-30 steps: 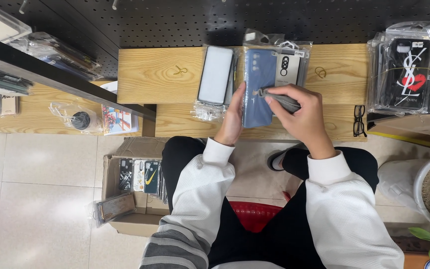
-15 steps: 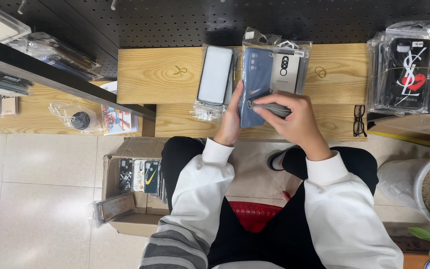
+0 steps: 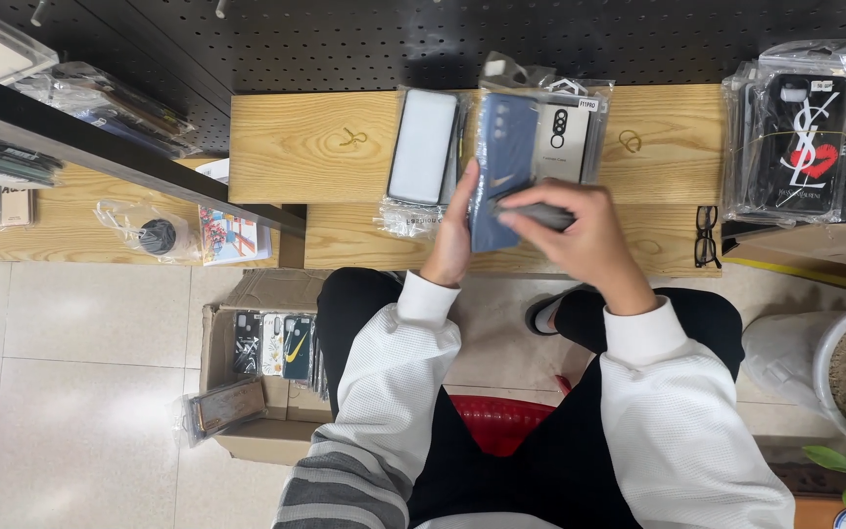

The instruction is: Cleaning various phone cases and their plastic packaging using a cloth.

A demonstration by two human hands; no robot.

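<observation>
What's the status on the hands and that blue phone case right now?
Left hand grips blue phone case by its edge. Right hand presses grey cloth on it. Bagged cases close behind, nothing blocking.

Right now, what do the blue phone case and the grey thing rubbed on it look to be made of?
Blue phone case: probably soft matte plastic or silicone, with an even, dull surface and faint sheen. Grey thing in the right hand: looks like folded cloth, soft and creased; too small to be sure. The left hand steadies the case.
</observation>
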